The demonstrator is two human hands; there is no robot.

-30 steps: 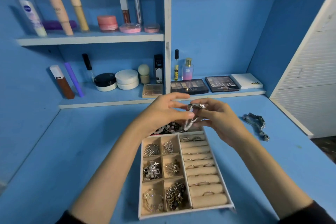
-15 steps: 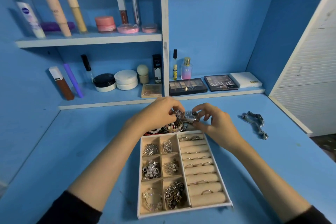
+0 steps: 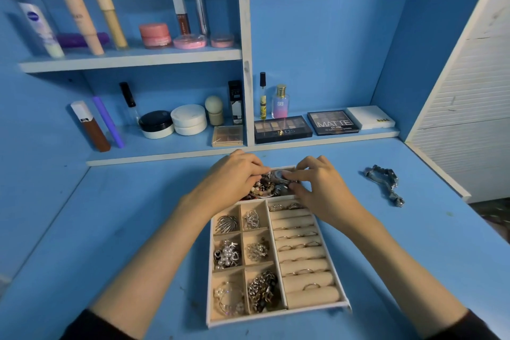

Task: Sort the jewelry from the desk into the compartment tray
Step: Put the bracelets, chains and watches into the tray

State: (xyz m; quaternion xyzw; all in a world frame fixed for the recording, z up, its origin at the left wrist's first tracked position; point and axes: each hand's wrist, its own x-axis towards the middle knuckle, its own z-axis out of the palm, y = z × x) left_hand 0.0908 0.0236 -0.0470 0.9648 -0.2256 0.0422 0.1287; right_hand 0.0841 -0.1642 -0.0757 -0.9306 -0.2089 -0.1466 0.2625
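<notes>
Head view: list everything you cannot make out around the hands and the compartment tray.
- Silver piece: mostly covered by the right hand, which pinches it; its kind is unclear.
- Left hand: its fingertips are hidden behind its own knuckles, so whether it grips cannot be told.
- Compartment tray: its far section is largely hidden by both hands.
- Silver chain at right: too small to show a clasp.

The white compartment tray (image 3: 210, 284) is sitting flat on the blue desk (image 3: 110, 229), its cream lining showing. Six small cells on its left are holding silver brooches, pearl clusters and chains (image 3: 262, 291) — thin rings (image 3: 300, 246) are sitting in the padded rolls on the right. A silver watch (image 3: 278, 175) is being pinched between the left hand (image 3: 234, 174) and right hand (image 3: 320, 188) over the far compartment, where beaded bracelets (image 3: 262, 191) are lying piled. A silver link bracelet (image 3: 385, 185) is lying on the desk, well right of the tray.
</notes>
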